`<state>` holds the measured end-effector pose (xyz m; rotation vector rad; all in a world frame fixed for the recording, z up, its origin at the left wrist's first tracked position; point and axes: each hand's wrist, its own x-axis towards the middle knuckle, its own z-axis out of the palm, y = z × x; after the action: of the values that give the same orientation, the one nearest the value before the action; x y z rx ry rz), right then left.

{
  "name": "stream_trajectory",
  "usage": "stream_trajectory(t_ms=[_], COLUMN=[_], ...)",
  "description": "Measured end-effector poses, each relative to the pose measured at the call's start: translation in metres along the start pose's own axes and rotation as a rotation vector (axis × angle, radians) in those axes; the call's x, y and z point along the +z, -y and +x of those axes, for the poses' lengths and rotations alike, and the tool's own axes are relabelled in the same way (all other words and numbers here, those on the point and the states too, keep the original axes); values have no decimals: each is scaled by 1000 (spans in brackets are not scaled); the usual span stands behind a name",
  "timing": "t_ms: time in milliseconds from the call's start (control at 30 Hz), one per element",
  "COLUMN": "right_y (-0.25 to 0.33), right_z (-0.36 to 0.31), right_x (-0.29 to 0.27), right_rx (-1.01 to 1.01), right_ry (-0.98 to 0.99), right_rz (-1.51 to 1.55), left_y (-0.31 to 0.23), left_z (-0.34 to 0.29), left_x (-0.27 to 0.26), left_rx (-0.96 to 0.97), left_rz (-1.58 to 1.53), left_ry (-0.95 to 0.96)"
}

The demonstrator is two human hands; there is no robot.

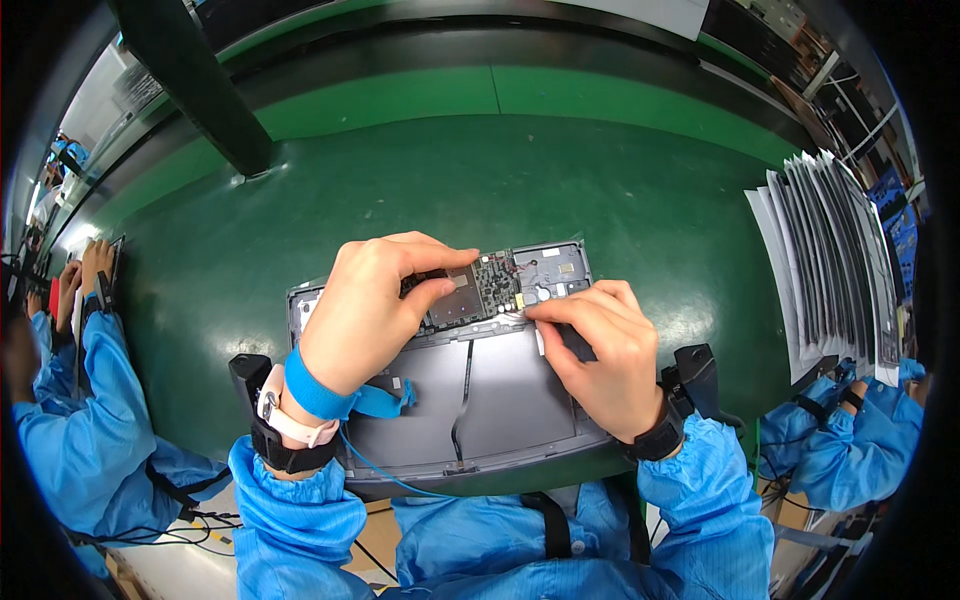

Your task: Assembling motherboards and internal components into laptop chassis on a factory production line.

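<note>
Under both hands, circuit board (480, 290) sits between left grip (375, 300) and right grip (595, 345).

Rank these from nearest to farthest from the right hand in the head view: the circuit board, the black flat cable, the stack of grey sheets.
From the right hand:
1. Circuit board, just left of its fingertips on the grey device.
2. Black flat cable, lower left, running down the panel.
3. Stack of grey sheets, far right on the green table.

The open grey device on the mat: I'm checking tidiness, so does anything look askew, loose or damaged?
Nothing looks damaged. The open grey device lies flat on the green mat; a thin black cable wanders loosely across its dark panel. The left hand and right hand hide part of the circuit board.
</note>
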<state>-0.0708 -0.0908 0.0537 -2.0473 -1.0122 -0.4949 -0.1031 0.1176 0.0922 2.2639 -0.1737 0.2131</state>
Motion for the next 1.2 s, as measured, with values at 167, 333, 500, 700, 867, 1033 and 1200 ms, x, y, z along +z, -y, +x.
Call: stream_trajectory(t_ms=[167, 333, 500, 700, 867, 1033, 1200], right_y=[1, 3, 4, 0, 0, 9, 16], right_z=[1, 0, 0, -1, 5, 30, 65], right_x=[-3, -4, -6, -6, -9, -10, 8], right_rx=[-4, -2, -8, -22, -36, -15, -227], right_ry=[32, 39, 48, 61, 57, 112, 302], right_rz=[-10, -24, -47, -33, -1, 80, 169], left_y=[2, 7, 9, 8, 14, 22, 22], left_z=[3, 1, 1, -2, -2, -4, -11], left_x=[1, 4, 5, 5, 4, -2, -51], left_rx=[35, 40, 154, 142, 109, 69, 82], left_rz=[26, 27, 164, 241, 258, 144, -143], left_ry=[59, 88, 58, 72, 117, 124, -19])
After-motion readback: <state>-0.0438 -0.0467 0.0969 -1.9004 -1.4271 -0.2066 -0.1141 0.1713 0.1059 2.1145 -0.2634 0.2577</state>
